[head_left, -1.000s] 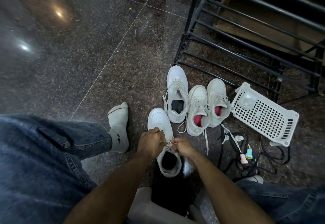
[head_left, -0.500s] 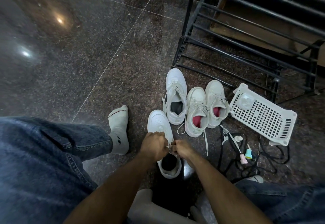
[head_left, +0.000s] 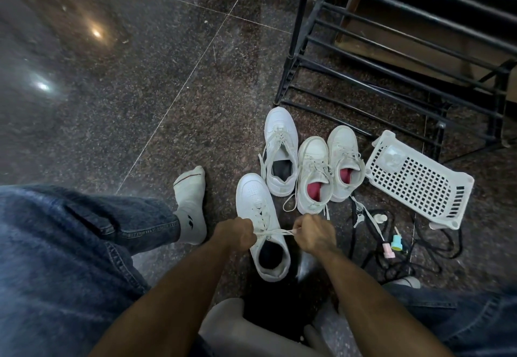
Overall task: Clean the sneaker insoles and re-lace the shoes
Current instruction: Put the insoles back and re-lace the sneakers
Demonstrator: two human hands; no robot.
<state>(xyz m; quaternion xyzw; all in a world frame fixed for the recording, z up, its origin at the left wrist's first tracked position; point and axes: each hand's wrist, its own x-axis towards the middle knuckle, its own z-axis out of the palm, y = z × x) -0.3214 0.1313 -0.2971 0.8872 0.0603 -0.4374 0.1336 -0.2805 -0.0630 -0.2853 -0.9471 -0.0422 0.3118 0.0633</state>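
The left hand (head_left: 234, 234) has its fingers curled round one end of a flat white lace (head_left: 275, 232), and the right hand (head_left: 316, 234) pinches the other end in curled fingers; the lace runs taut and straight between them across the top eyelets of a smooth white sneaker (head_left: 258, 216). That sneaker lies on the floor directly under the fingers, rounded toe pointing away, its dark opening nearer the person. Just beyond the fingers stand three more white sneakers: one with a dark lining (head_left: 280, 158) and two with red lining (head_left: 314, 180), (head_left: 344, 160), loose laces trailing. Right of the right fingers lie thin black cords (head_left: 419, 256) and small pastel pieces (head_left: 391, 246), then a white perforated plastic basket (head_left: 416, 183), tipped. Beyond stands a black metal bar rack (head_left: 363, 57). Left of the left fingers rests a grey socked foot (head_left: 191, 202) below a denim leg. The floor (head_left: 126, 90) is dark, glossy, speckled stone.
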